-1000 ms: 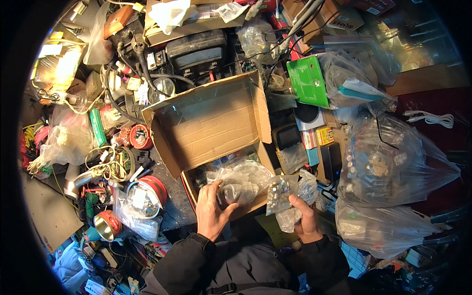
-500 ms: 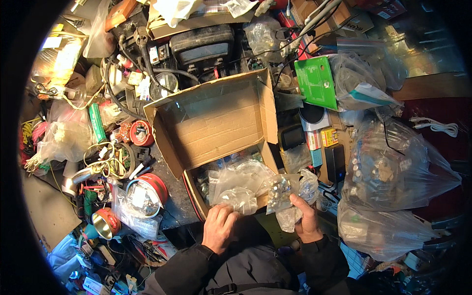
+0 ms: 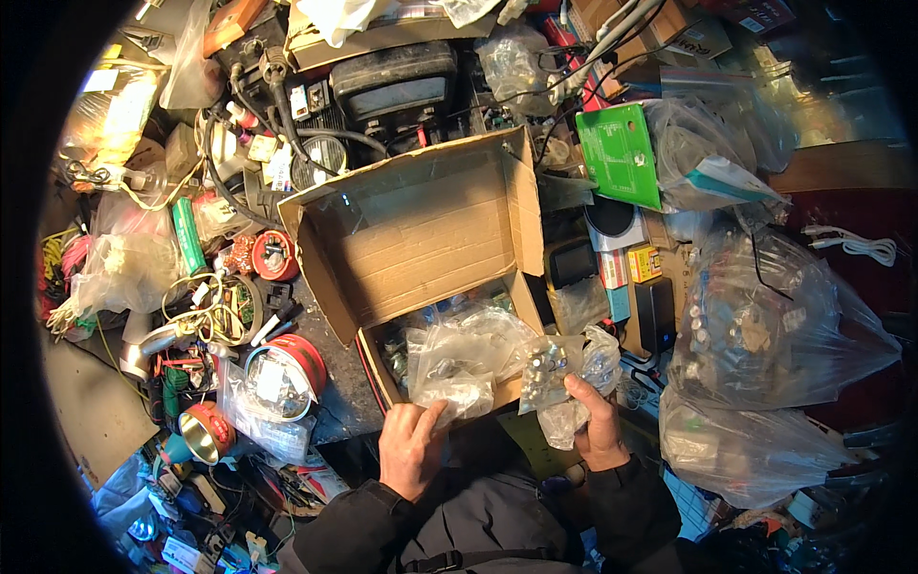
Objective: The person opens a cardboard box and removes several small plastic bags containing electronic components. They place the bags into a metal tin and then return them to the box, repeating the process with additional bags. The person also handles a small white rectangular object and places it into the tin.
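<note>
My right hand (image 3: 598, 426) is closed, its thumb pressed on clear plastic bags (image 3: 550, 373) of small metallic parts, held over the front right corner of an open cardboard box (image 3: 416, 253). My left hand (image 3: 411, 450) is at the front left edge of the box, fingers bent. Their tips are partly hidden, so I cannot make out what they grip. Just beyond its fingers lies a crumpled clear bag (image 3: 469, 349), among other bags in the box. The box's lid stands raised at the back.
Left of the box are a red reel (image 3: 304, 364), a small red tub (image 3: 274, 255) and tangled cords. A green board (image 3: 619, 156) and large clear bags (image 3: 741, 325) of parts crowd the right. Behind the lid sits a black lamp-like housing (image 3: 397, 86).
My left hand has shifted slightly left and down, away from the crumpled bag in the box. My right hand keeps its hold on the bags, almost unmoved.
</note>
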Demonstrator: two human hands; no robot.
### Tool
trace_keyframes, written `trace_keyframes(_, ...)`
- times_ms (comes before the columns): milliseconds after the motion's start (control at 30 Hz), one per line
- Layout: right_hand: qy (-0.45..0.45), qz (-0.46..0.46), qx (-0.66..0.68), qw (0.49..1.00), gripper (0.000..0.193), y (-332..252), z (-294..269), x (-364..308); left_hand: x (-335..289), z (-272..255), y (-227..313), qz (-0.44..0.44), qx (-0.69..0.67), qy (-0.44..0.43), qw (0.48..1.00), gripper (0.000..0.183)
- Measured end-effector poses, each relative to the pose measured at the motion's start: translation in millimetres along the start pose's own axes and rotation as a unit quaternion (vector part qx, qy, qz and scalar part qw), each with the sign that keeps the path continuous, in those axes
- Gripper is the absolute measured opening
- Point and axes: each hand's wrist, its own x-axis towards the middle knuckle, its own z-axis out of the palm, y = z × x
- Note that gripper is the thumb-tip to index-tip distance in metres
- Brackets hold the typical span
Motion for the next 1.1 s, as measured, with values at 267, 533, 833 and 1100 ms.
trace_keyframes(267,0.004,0.009,-0.004,1.0,0.055,-4,2,1,39,-29,4,-0.045,-0.061,0.044,0.996,0.012)
trace_keyframes(533,-0.008,-0.008,0.002,1.0,0.057,-4,3,-7,151,1,-13,0.071,0.065,0.007,0.995,0.027)
trace_keyframes(833,-0.007,0.001,0.041,0.999,0.058,3,-10,-2,109,-21,-8,0.082,0.089,-0.106,0.987,0.056)
trace_keyframes(1100,0.008,0.005,0.033,0.999,0.057,2,-12,-2,69,7,-24,0.072,0.114,-0.15,0.979,0.038)
